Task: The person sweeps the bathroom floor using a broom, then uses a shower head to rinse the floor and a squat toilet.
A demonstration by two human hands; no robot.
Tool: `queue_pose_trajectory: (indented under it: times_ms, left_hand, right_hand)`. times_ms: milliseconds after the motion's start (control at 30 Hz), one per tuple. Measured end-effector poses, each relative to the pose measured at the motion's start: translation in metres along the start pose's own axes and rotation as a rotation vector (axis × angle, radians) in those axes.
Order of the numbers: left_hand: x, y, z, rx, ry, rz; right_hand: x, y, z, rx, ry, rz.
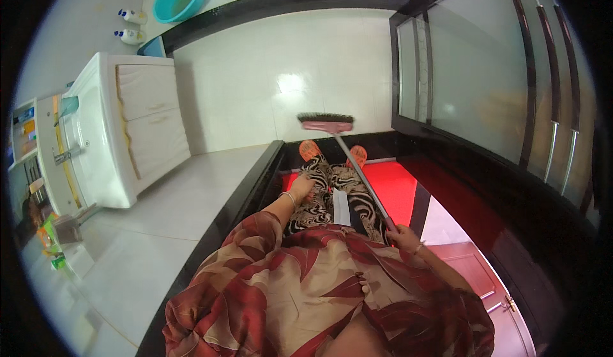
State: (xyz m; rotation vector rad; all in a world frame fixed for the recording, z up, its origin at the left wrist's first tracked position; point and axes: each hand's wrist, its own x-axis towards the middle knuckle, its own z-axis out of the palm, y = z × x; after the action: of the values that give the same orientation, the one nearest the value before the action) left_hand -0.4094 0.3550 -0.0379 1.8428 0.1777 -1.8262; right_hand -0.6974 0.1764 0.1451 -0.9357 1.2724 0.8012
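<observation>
My right hand (404, 238) is closed around the grip of a long-handled broom (364, 180). Its metal stick slants forward to a pink head with dark bristles (328, 123), which is in front of my feet by the pale tiles. My left hand (301, 189) hangs before my patterned trousers, fingers loosely curled; whether anything is inside them cannot be seen. Between my legs a white strip (341, 206) shows below my shirt. My orange slippers (310, 149) are by the black door sill (376, 145).
A white washbasin cabinet (153, 112) stands at left, with toiletry bottles behind. Further off are a turquoise basin (179, 0) holding liquid and two white bottles (131, 36). A dark-framed frosted glass door (474, 60) is at right. A red mat (392, 187) lies underfoot.
</observation>
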Motion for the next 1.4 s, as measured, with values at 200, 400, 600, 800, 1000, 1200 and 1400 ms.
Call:
queue_pose_trajectory:
  times_ms: [200, 400, 600, 800, 1000, 1200, 1400]
  left_hand:
    - [-0.023, -0.013, 0.016, 0.114, 0.035, 0.065]
    - [-0.044, -0.016, 0.029, 0.309, 0.294, -0.008]
    - [-0.081, -0.024, 0.057, 0.552, 0.202, 0.124]
    - [-0.136, -0.116, 0.070, 0.580, 0.456, 0.169]
    - [-0.169, -0.163, 0.086, 0.394, 0.547, -0.005]
    - [-0.148, -0.144, 0.090, 0.526, 0.446, -0.072]
    - [-0.134, -0.191, 0.089, 0.333, 0.530, -0.035]
  right_hand:
    - [0.112, 0.004, 0.039, 0.278, 0.179, -0.186]
    - [0.173, -0.056, -0.021, 0.210, 0.253, -0.434]
    - [0.128, 0.189, -0.052, -0.166, 0.343, -0.128]
    - [0.097, 0.203, -0.063, -0.008, 0.341, -0.148]
    - [0.192, -0.030, -0.088, 0.179, 0.214, -0.355]
    - [0.216, -0.046, -0.066, -0.256, 0.500, -0.693]
    - [0.115, 0.139, -0.078, -0.438, 0.295, -0.329]
